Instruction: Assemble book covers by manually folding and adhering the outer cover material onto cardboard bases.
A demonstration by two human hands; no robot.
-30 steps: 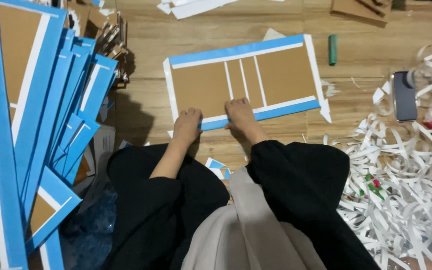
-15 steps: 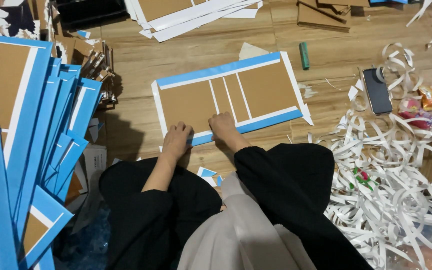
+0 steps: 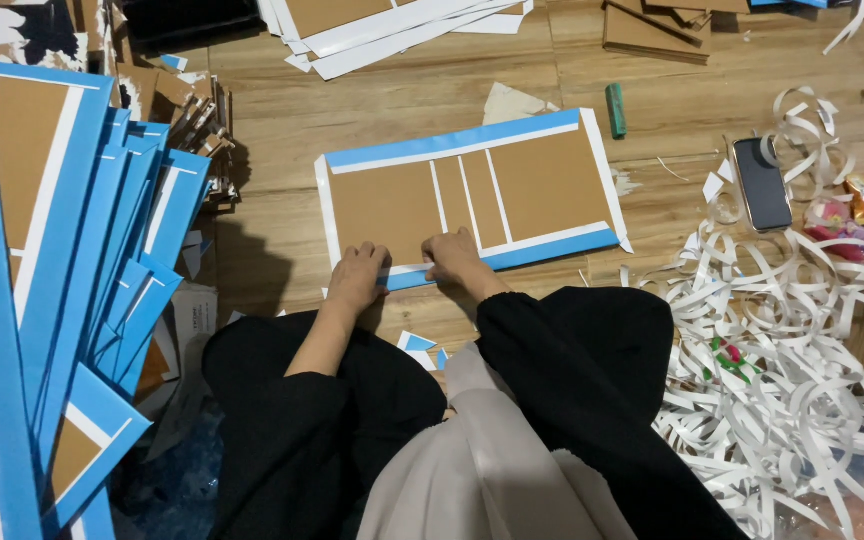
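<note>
A: Where were the fingers?

B: The left hand [image 3: 357, 278] and right hand [image 3: 455, 258] lay flat, fingers together, pressing the blue tape strip [image 3: 497, 258] along the near edge of the cardboard panel [image 3: 472, 195], which rested on the wooden floor [image 3: 402, 100].

A: How would it handle?

B: Probably light and stiff but creasable; best gripped by its edges. Paper strips [image 3: 802, 350] lay at the right.

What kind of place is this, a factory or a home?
Probably a home workshop for handcraft, on a wooden floor. A stack of blue-edged boards leans at the left, white paper strips lie heaped, and both hands press a cardboard panel.
</note>
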